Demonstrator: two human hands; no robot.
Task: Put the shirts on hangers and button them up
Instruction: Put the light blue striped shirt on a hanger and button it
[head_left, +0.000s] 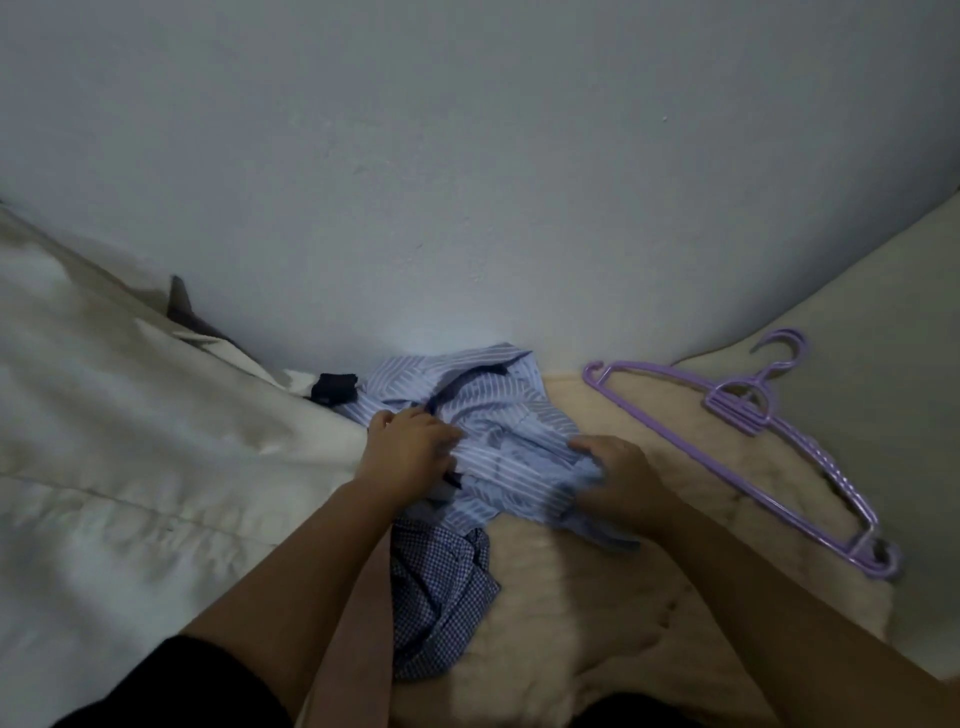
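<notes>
A crumpled light-blue striped shirt (483, 415) lies on the cream fleecy blanket (649, 519) against the wall. My left hand (410, 441) grips a fold of it on the left side. My right hand (618, 480) grips its bunched cloth on the right side. A dark blue checked shirt (441, 597) lies crumpled just below, between my forearms. Purple plastic hangers (748, 410), stacked together, lie on the blanket to the right, apart from both hands.
A white pillow or quilt (130, 441) fills the left side. A small black cloth item (335, 389) sits by the wall left of the striped shirt. The pale wall (467, 182) stands close behind. My bare foot (639, 639) rests on the blanket.
</notes>
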